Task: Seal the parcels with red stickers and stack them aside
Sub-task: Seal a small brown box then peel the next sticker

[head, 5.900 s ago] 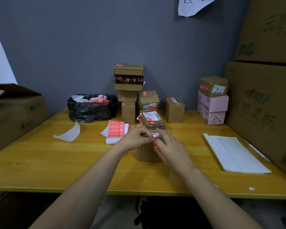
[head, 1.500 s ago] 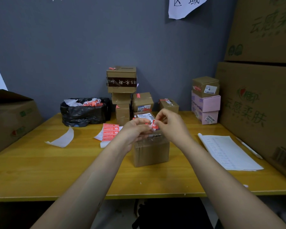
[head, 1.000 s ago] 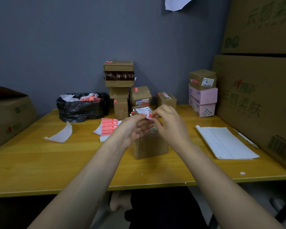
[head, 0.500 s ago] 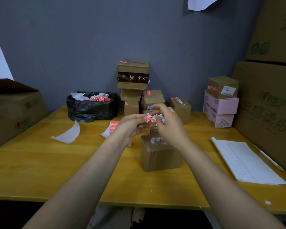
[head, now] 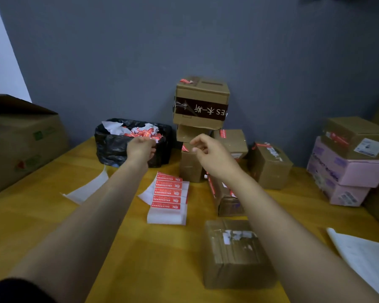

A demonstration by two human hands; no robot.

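A brown parcel with a torn white label lies on the yellow table in front of me, with neither hand on it. A sheet of red stickers lies to its upper left. My left hand is stretched out over the rim of the black bin bag; its fingers point down and are hidden behind the back of the hand. My right hand hovers in front of the stacked parcels, fingers loosely curled and holding nothing. Another stickered parcel lies under my right forearm.
The bin bag is full of red and white scraps. Brown and pink boxes stand at the right, a large carton at the left. A white backing strip and a paper sheet lie on the table.
Both hands have left the spot above the parcel, where they held a red sticker piece. My left hand has reached out to the bin bag and my right hand has moved forward, empty.
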